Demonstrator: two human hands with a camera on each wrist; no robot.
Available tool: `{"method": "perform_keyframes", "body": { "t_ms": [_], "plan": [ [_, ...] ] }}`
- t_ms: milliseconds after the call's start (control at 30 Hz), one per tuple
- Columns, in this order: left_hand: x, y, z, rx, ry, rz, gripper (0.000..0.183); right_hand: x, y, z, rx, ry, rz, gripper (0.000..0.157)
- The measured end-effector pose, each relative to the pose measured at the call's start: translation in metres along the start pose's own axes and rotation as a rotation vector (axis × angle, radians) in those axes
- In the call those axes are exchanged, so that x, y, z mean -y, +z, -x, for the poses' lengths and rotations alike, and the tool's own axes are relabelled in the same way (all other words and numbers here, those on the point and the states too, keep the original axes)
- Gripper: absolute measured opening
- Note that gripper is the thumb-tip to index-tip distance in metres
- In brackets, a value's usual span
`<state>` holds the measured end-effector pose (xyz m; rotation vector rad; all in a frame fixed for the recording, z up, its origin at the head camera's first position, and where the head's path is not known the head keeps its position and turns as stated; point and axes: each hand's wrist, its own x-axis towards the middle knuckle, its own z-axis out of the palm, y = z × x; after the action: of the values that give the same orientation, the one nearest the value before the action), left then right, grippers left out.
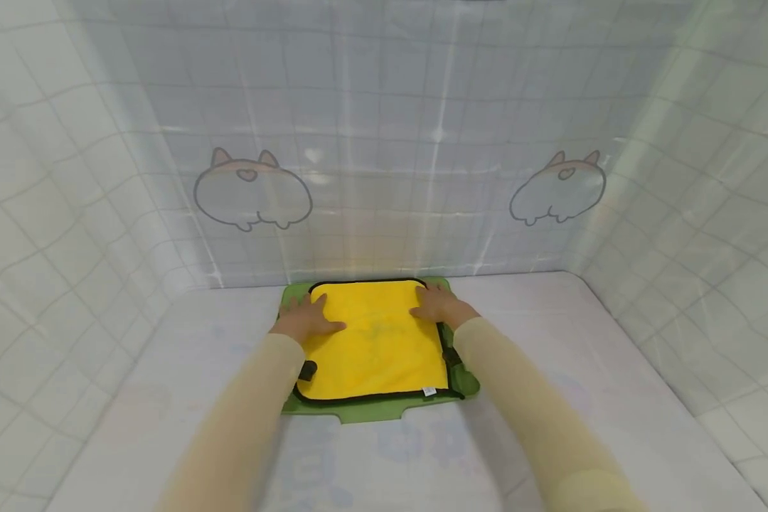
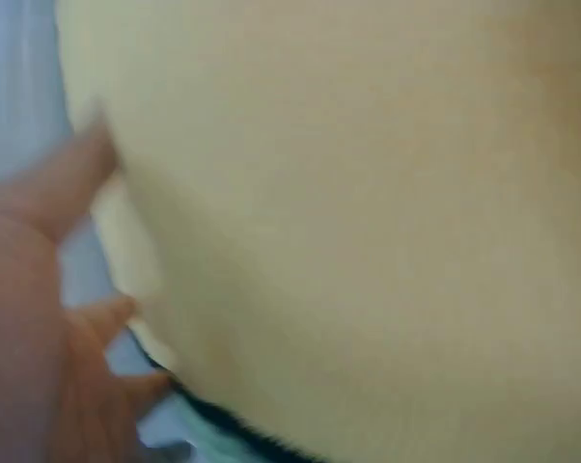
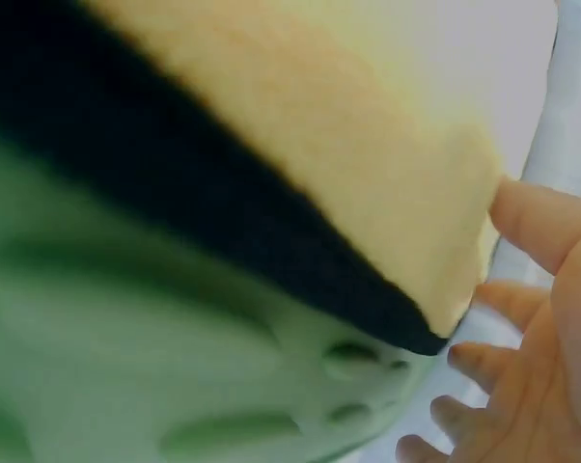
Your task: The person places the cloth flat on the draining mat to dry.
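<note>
A yellow cloth (image 1: 377, 348) with black edging lies spread over a green board (image 1: 371, 411), whose rim shows all around it. My left hand (image 1: 302, 318) rests on the cloth's left edge, fingers spread and thumb pointing inward. On the far right corner lies my right hand (image 1: 440, 302), its fingers spread too. In the left wrist view the left hand (image 2: 69, 318) is at the cloth's border, its fingertips on the fabric. The right wrist view has the right hand (image 3: 532, 318) with straight fingers by the cloth's corner and the green board (image 3: 155, 367).
A white surface (image 1: 217, 377) lies under the board. Pale grid-patterned curtains (image 1: 384, 99) rise behind and on both sides, with cartoon animal drawings (image 1: 252, 192) on the back one. A dark tab (image 1: 307, 370) sits at the cloth's left edge, a white label (image 1: 429, 391) at its near edge.
</note>
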<state>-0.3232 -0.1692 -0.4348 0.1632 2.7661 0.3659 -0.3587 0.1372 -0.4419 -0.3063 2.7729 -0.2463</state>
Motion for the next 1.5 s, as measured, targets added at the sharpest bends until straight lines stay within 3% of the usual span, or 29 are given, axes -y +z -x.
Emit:
{"method": "perform_keyframes", "body": {
  "t_ms": [133,333,567,733,933,1233,1500],
  "plan": [
    [0.001,-0.005,0.015,0.029,0.005,-0.034,0.092,0.007,-0.006,0.01,0.013,-0.091,0.011,0.069],
    [0.002,-0.004,0.041,0.016,0.092,-0.121,0.089,0.011,-0.013,0.028,0.033,-0.22,0.02,0.067],
    [0.013,0.01,0.061,0.05,0.161,-0.065,0.097,0.011,-0.002,0.048,0.08,-0.322,-0.002,0.07],
    [0.02,0.021,0.067,0.081,0.202,-0.086,0.109,0.005,0.015,0.056,0.116,-0.322,0.039,0.074],
    [0.024,0.023,0.081,0.084,0.245,-0.078,0.112,-0.007,0.021,0.066,0.113,-0.324,0.052,0.087],
    [0.031,0.036,0.09,0.035,0.265,-0.125,0.114,-0.02,0.018,0.088,0.124,-0.38,0.021,0.095],
    [0.039,0.039,0.095,-0.038,0.251,-0.096,0.109,-0.038,0.02,0.099,0.112,-0.342,-0.045,0.094]
  ]
}}
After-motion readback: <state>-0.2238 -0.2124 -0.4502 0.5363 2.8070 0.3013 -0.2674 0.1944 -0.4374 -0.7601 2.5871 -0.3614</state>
